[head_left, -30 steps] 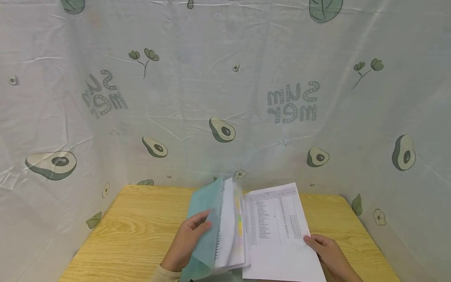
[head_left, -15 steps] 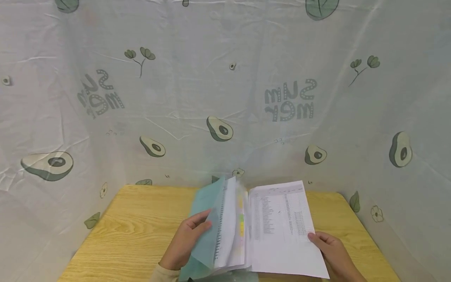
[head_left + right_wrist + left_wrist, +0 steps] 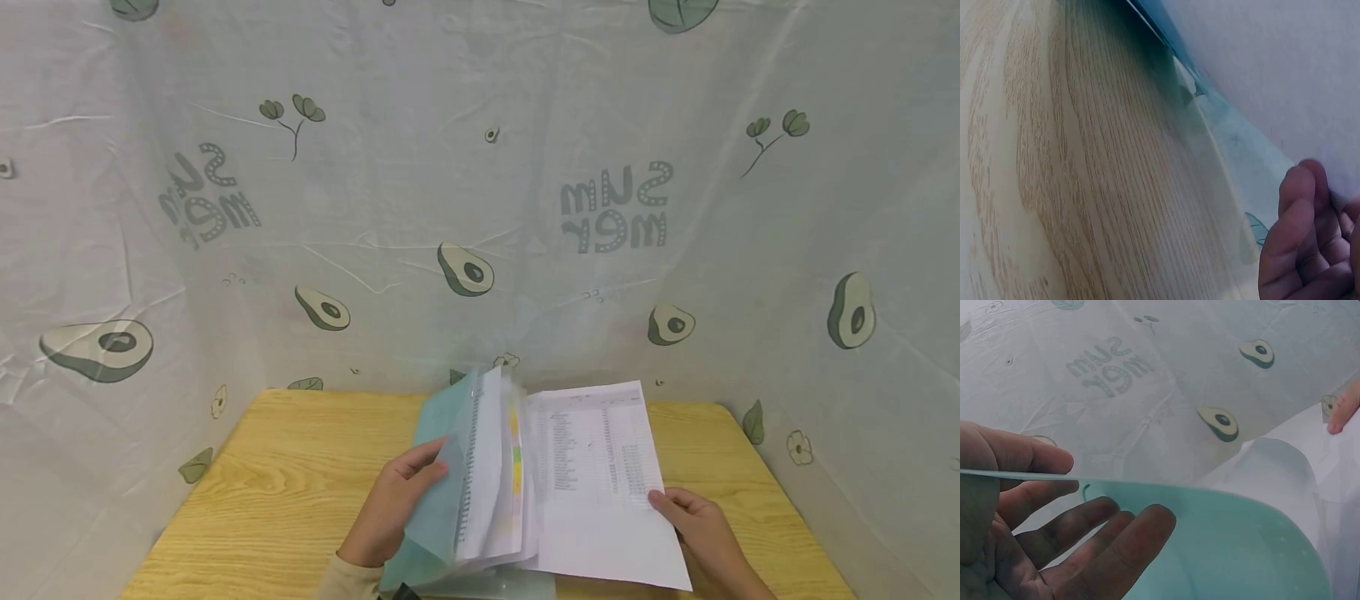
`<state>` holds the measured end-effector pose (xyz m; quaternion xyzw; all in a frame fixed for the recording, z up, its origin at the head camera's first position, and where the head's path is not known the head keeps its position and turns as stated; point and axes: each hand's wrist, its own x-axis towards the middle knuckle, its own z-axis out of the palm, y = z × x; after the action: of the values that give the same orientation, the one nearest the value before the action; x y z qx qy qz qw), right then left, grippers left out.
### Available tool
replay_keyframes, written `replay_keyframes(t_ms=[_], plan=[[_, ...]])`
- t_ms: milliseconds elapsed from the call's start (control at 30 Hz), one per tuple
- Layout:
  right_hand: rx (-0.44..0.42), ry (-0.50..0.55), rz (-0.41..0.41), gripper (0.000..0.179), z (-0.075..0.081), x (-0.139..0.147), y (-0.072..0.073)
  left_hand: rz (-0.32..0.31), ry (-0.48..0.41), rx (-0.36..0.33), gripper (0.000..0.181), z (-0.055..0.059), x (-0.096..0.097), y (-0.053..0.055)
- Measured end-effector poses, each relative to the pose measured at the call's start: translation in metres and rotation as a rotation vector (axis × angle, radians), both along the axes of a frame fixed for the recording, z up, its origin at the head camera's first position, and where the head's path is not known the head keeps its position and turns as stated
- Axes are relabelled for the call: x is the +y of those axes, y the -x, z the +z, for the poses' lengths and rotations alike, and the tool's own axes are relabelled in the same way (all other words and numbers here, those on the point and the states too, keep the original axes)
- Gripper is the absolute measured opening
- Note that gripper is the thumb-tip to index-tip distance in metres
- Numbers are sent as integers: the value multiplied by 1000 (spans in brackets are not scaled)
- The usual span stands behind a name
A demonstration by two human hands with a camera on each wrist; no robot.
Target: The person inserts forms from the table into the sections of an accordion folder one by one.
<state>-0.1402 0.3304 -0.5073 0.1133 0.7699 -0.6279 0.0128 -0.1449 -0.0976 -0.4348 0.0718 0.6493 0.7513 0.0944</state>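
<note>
A teal plastic folder (image 3: 435, 500) stands spread at the front middle of the table, with white papers and a spiral-bound booklet (image 3: 480, 475) inside. My left hand (image 3: 393, 504) holds its left cover between thumb and fingers; the left wrist view shows the cover's edge (image 3: 1229, 506) passing between them. To the right, a white sheet printed with a table (image 3: 600, 529) leans out beside the folder. My right hand (image 3: 701, 525) pinches the sheet's right edge, thumb on the printed face. Curled right fingers (image 3: 1297, 231) show behind the sheet in the right wrist view.
Yellow and green index tabs (image 3: 517, 467) line a page within the folder. The wooden table (image 3: 277, 483) extends to both sides. A whitish curtain (image 3: 390, 183) with avocado prints encloses its back and sides.
The printed sheet has shifted right, away from the folder's other papers, then slightly back left. Both hands keep their hold. The head view has tilted slightly.
</note>
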Motion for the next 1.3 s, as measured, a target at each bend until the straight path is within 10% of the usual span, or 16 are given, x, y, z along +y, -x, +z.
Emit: replay_keyframes(t_ms=[933,1300], plan=[[64,25,236,41,-6,-59,23,-27,-5,-11,50,0,3,0],[-13,-25,98,45,-5,-29,12,-33,-13,-7,51,1,2,-2]])
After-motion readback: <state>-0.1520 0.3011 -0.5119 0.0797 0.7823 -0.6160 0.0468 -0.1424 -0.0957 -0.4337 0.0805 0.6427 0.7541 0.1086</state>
